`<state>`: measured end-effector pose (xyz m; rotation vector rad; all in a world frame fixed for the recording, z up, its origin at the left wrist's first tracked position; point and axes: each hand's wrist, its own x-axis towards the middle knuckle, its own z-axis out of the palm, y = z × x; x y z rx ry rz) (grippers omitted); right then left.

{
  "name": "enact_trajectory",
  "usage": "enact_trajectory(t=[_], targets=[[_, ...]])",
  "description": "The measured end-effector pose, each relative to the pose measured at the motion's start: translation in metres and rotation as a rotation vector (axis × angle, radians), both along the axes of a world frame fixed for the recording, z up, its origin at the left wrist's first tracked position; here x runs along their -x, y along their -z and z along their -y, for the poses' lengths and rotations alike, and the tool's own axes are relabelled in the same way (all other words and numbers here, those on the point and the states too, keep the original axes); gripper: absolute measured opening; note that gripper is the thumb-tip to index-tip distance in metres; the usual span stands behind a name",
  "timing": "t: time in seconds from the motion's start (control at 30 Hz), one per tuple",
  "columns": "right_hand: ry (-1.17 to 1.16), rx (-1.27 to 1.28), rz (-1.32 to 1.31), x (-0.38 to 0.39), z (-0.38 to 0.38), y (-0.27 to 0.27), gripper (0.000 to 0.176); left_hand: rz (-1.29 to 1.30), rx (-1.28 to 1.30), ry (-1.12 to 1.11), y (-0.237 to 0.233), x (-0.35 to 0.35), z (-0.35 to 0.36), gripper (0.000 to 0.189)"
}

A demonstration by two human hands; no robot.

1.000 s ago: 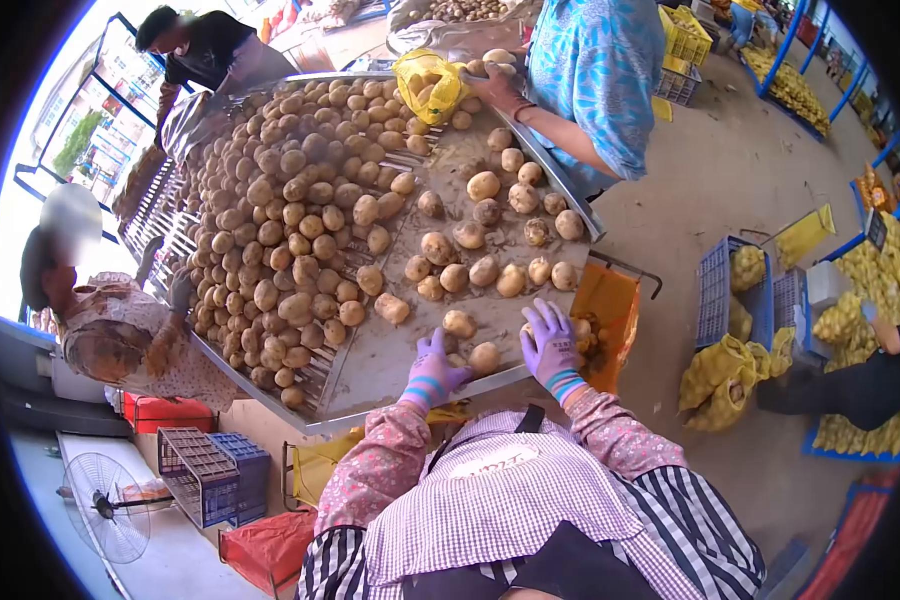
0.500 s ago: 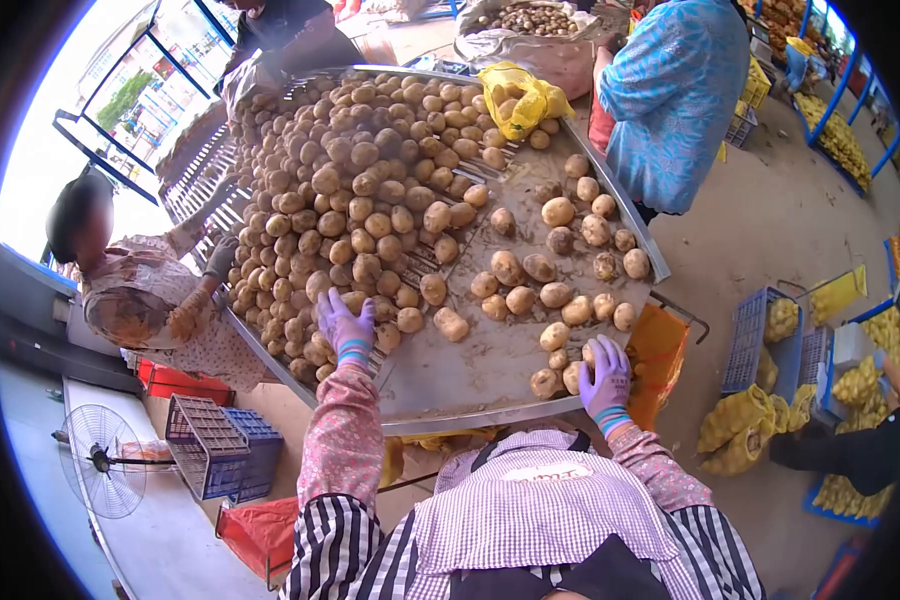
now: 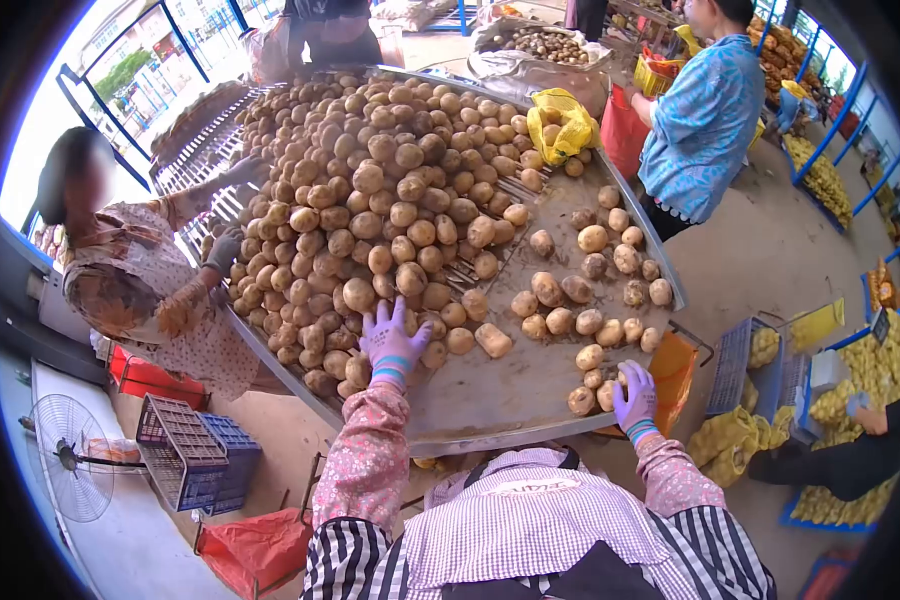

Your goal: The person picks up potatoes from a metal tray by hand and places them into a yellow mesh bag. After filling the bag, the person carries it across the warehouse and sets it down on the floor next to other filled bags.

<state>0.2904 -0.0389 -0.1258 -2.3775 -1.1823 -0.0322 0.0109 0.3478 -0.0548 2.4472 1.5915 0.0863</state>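
Left hand in purple glove with blue-striped cuff (image 3: pixel 390 340): fingers spread wide against the near edge of the heap of round, dusty brown potatoes (image 3: pixel 370 190); palm side hidden. Right hand in matching purple glove (image 3: pixel 637 398): fingers loosely bent, slightly apart, beside a small potato cluster (image 3: pixel 592 378); fingertip contact unclear. Heap covers much of the grey, dirt-smeared metal table (image 3: pixel 470 405), partly over slats; looser potatoes lie on the smooth sheet at right. Yellow mesh bag (image 3: pixel 560 125) crumpled at far edge, contents hard to make out. Orange bag (image 3: pixel 675 375) partly hidden below table rim. Purple-white checked apron (image 3: pixel 535 520) has lettering, illegible; glove print too small. Person at far edge (image 3: pixel 335 35) cut off by frame.
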Motion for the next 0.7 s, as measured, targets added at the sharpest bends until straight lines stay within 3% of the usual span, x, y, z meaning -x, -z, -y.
enact_trajectory(t=[0.13, 0.27, 0.33, 0.53, 0.6, 0.63, 0.7], targets=[[0.035, 0.002, -0.014, 0.005, -0.002, -0.004, 0.039, 0.18, 0.022, -0.011, -0.01, 0.0, -0.015, 0.084], [0.076, 0.021, -0.02, 0.007, -0.002, -0.005, 0.039, 0.259, -0.093, 0.224, -0.007, -0.022, -0.056, 0.082], [0.098, 0.015, -0.022, 0.008, -0.003, -0.004, 0.039, 0.133, 0.058, 0.246, -0.002, -0.038, -0.06, 0.084], [0.122, 0.021, -0.083, 0.006, 0.001, -0.002, 0.039, 0.296, 0.3, 0.324, -0.008, -0.066, -0.047, 0.091], [0.126, 0.017, -0.079, 0.005, 0.001, -0.001, 0.039, 0.529, 0.437, 0.373, -0.006, -0.078, -0.038, 0.088], [0.123, 0.009, -0.069, 0.005, 0.001, 0.0, 0.039, 0.647, 0.506, 0.361, -0.031, -0.084, -0.027, 0.083], [0.138, 0.007, -0.078, 0.006, 0.001, 0.001, 0.039, 0.714, 0.543, 0.371, -0.038, -0.094, -0.017, 0.08]])
